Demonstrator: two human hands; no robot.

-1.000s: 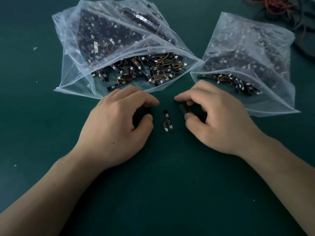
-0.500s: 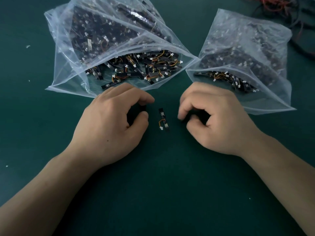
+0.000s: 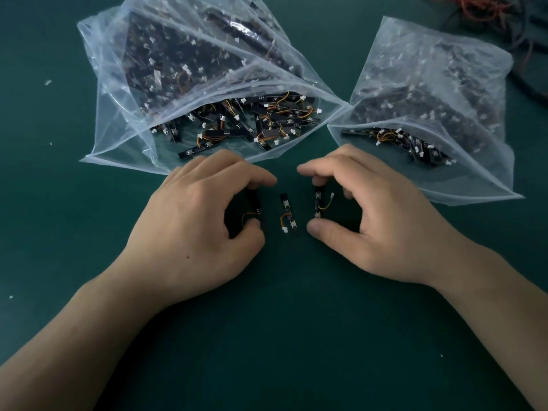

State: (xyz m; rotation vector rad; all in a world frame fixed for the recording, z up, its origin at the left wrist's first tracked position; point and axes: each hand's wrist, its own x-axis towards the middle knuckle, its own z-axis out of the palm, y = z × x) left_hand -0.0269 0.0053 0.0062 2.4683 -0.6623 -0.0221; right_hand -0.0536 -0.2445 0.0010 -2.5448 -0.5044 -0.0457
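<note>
Three small black circuit strips with orange-yellow wires and white connectors stand in a row on the green mat. My left hand (image 3: 192,226) pinches the left strip (image 3: 254,203) between forefinger and thumb. My right hand (image 3: 373,221) pinches the right strip (image 3: 318,203) the same way, and its wire with a white plug curls out to the right. The middle strip (image 3: 287,213) lies loose between both hands, touched by neither.
Two clear plastic bags full of the same black strips lie open toward me: a large bag (image 3: 118,143) behind my left hand and a smaller bag (image 3: 474,179) behind my right. Red and black cables (image 3: 504,13) sit at the far right corner.
The right hand's fingers have uncurled, so the strip it holds now shows upright on the mat. The left hand's strip has also come into view. The middle strip has not moved on the mat.
</note>
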